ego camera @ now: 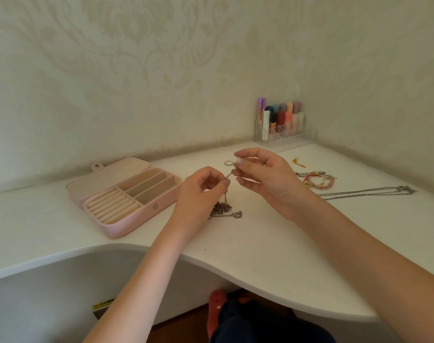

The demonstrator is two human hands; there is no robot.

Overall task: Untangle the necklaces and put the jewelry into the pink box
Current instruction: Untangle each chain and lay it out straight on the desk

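Two hands meet above the white bench [260, 256], each pinching the same thin chain [229, 175]. The left hand [198, 191] grips it between thumb and forefinger, fingers [226, 182] curled; the right hand [263, 173] pinches its upper end just beside, the other fingers bent loosely. From the left pinch the chain hangs down to a tangled heap of necklaces [222, 208] lying on the bench, a heart pendant [237, 214] at its right edge. A ring [228, 163] lies behind the hands. The pink box [126, 194] stands open to the left, its compartments bare. To the right lie a cluster of bracelets [316, 179] and a long silver necklace [367, 192]. A clear organiser [285, 132] of lipsticks sits in the corner.
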